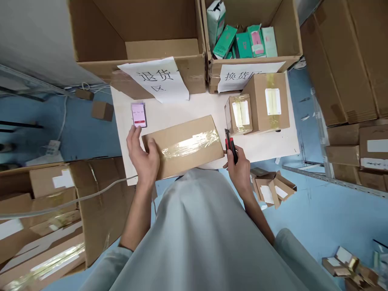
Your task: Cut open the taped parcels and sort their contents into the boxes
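A long taped cardboard box (pixel 189 146) lies at a slant on the white table in front of me. My left hand (pixel 144 157) is at its left end, thumb over the top edge and fingers along the end side. At the box's right end, my right hand (pixel 238 165) grips a red and black utility knife (pixel 230 145), its tip pointing away from me. Clear tape and a white label strip run along the box top. A phone (pixel 139 114) with a lit screen lies just beyond my left fingertips.
Small (pixel 239 115) and larger taped boxes (pixel 271 105) stand at the table's right. Behind are two open cartons with paper signs; the right carton (pixel 287 40) contains green packages. A carton of parcels (pixel 103 202) stands at lower left. Opened boxes (pixel 273 188) lie on the blue floor.
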A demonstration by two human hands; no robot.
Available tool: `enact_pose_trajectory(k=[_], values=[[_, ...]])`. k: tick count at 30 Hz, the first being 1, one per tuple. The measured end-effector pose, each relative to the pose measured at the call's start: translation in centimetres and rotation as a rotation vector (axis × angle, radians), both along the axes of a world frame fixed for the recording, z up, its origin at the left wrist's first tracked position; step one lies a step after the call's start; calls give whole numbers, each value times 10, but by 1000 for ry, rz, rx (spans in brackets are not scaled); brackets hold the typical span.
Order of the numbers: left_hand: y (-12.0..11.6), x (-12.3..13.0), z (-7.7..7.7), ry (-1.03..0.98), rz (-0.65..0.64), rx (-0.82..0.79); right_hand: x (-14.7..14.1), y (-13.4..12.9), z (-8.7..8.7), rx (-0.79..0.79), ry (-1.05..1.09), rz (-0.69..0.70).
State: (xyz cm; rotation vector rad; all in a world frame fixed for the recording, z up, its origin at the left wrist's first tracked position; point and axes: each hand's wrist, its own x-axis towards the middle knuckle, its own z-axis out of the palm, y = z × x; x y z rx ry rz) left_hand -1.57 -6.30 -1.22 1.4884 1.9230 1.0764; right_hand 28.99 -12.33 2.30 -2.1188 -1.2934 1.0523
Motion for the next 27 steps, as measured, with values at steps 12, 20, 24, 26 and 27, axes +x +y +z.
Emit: enact_pose_trajectory(k=[12, 20, 24, 26, 27], values=[[17, 130, 11, 207, -548, -17, 37, 5, -4, -19, 170, 105], [19, 129, 6, 223, -537, 9, 24, 11, 17, -10, -23, 328], [17, 129, 3, 249, -556, 41, 18, 14, 22, 1, -134, 407], [15, 128, 1, 253, -561, 55, 15, 13, 28, -12, -205, 444], [14, 128, 1, 251, -562, 61, 13, 13, 33, -29, -247, 465]])
